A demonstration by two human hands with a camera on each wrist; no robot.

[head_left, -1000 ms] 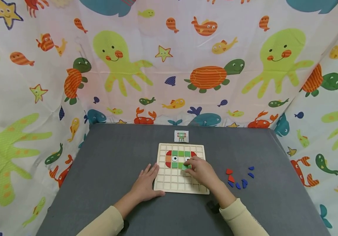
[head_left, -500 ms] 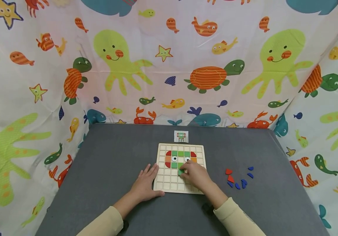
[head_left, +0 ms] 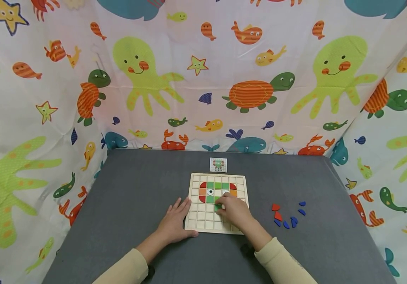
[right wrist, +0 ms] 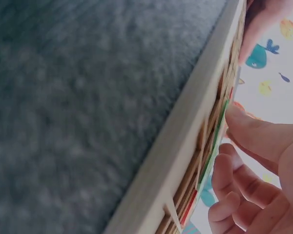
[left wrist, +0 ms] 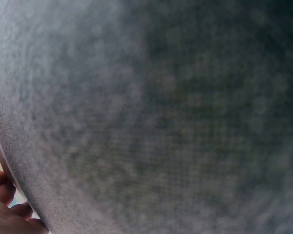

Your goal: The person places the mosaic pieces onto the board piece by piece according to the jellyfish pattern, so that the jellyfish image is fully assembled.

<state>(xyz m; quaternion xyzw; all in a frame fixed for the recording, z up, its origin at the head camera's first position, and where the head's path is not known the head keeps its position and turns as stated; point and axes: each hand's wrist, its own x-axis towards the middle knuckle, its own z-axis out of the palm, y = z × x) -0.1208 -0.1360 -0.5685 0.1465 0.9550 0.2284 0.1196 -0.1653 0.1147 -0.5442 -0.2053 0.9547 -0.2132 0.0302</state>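
A light wooden grid board (head_left: pixel 203 225) lies on the grey table. Red, orange and green tiles and two white eye tiles form a face-like pattern on it. My right hand (head_left: pixel 236 212) is over the board's right half, with thumb and fingertips pinching a green square tile (head_left: pixel 218 208) just below the pattern. In the right wrist view, the thumb (right wrist: pixel 244 122) meets the board from above while the other fingers curl beneath it. My left hand (head_left: pixel 175 221) rests with fingers extended along the board's left edge; only its fingertips (left wrist: pixel 5 192) show in the left wrist view.
A small picture card (head_left: pixel 218 165) lies behind the board. To the right are two red pieces (head_left: pixel 276 207) and several blue pieces (head_left: pixel 294 221), loose on the table (head_left: pixel 146 177). A curtain printed with sea animals (head_left: pixel 249 94) hangs around the back and sides.
The right hand has moved slightly left and toward me, bringing the green tile from over the pattern's lower row to the cell below it. The left hand stays in place.
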